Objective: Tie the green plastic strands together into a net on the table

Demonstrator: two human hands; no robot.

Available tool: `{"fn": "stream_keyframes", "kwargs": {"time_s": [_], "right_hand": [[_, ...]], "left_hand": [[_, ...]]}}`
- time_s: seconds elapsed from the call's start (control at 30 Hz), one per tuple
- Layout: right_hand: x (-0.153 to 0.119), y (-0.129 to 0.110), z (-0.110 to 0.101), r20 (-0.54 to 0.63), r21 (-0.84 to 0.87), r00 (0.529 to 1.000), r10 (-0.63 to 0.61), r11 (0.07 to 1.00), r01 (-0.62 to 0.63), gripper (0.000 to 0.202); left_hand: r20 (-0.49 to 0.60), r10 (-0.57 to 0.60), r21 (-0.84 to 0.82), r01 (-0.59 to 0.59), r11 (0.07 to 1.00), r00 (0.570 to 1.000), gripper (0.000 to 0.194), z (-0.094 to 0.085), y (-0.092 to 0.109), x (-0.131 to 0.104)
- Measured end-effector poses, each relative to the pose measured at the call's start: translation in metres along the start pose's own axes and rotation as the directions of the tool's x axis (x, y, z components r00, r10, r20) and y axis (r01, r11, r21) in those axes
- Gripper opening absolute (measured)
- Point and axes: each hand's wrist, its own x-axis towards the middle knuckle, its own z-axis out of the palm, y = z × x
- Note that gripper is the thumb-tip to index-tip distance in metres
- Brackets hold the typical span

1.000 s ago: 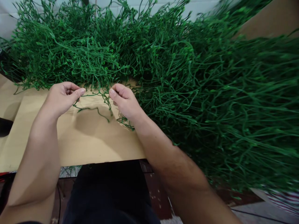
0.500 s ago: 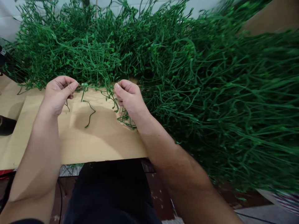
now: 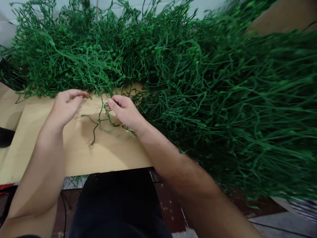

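Sitting nearest, below the near edge of the cardboard (image 3: 81, 162), are dark trousers (image 3: 116, 205), with red-brown floor (image 3: 170, 211) showing beside them. Striped cloth (image 3: 305, 208) shows well to the right of the cardboard, at the low corner of the view. On the cardboard, a thin loose stem (image 3: 95, 127) lies bent between the two forearms, apart from both hands. A dark round-ended object (image 3: 6, 137) rests by the cardboard's left side. Over the far part of the cardboard, the right hand (image 3: 126, 110) has its grip closed, thumb against forefinger, on a thin green sprig (image 3: 109, 115) whose strands hang toward the cardboard. Facing it, the left hand (image 3: 65, 107) is above the cardboard's far left part, thumb and forefinger near each other; whether this grip is shut on anything, I cannot tell. A big tangled pile of green stems (image 3: 173, 66) lines the cardboard's far edge and spreads widely along its right side. Beyond the cardboard and pile stands a pale tiled wall (image 3: 158, 6), with a brown panel (image 3: 284, 16) at far right.
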Motion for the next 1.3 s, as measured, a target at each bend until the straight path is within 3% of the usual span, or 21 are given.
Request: {"fn": "stream_keyframes", "kwargs": {"time_s": [0.1, 0.23, 0.43, 0.57, 0.73, 0.83, 0.93, 1.13, 1.3], "right_hand": [[0.001, 0.006, 0.004, 0.040, 0.008, 0.999, -0.013, 1.000, 0.013, 0.032], [0.003, 0.013, 0.010, 0.057, -0.008, 0.997, -0.059, 0.998, 0.060, 0.027], [0.000, 0.011, 0.012, 0.025, -0.188, 0.997, -0.070, 0.979, 0.073, 0.030], [-0.003, 0.011, 0.010, 0.017, -0.198, 0.996, -0.090, 0.976, 0.092, 0.033], [-0.001, 0.015, 0.009, -0.031, -0.174, 0.991, -0.129, 0.977, 0.122, 0.038], [0.000, 0.010, 0.007, -0.062, -0.079, 0.990, -0.125, 0.990, 0.120, 0.042], [-0.001, 0.000, 0.006, -0.025, 0.118, 0.999, -0.020, 0.993, 0.023, 0.047], [-0.008, -0.015, 0.006, 0.163, 0.455, 0.958, 0.238, 0.843, -0.287, 0.045], [-0.015, -0.020, 0.012, 0.137, 0.576, 0.970, 0.199, 0.781, -0.242, 0.046]], "left_hand": [[0.167, 0.020, -0.175, 0.009, 0.985, 0.986, 0.018, 0.016, 0.005, -0.004], [0.306, 0.041, -0.252, 0.039, 0.967, 0.951, 0.023, 0.035, 0.004, -0.005], [0.278, 0.008, -0.339, 0.091, 0.936, 0.961, 0.030, 0.040, 0.004, -0.007], [0.251, 0.016, -0.360, 0.078, 0.930, 0.968, 0.033, 0.040, 0.006, -0.008], [0.349, 0.035, -0.353, 0.097, 0.931, 0.937, 0.030, 0.040, 0.006, -0.010], [0.465, 0.071, -0.342, 0.106, 0.934, 0.882, 0.023, 0.039, 0.007, -0.011], [0.503, 0.135, -0.370, 0.072, 0.926, 0.854, 0.017, 0.039, 0.007, -0.012], [0.497, 0.223, -0.523, 0.085, 0.848, 0.838, 0.028, 0.040, 0.004, -0.016], [0.473, 0.128, -0.502, 0.147, 0.852, 0.872, 0.035, 0.038, 0.002, -0.018]]}}
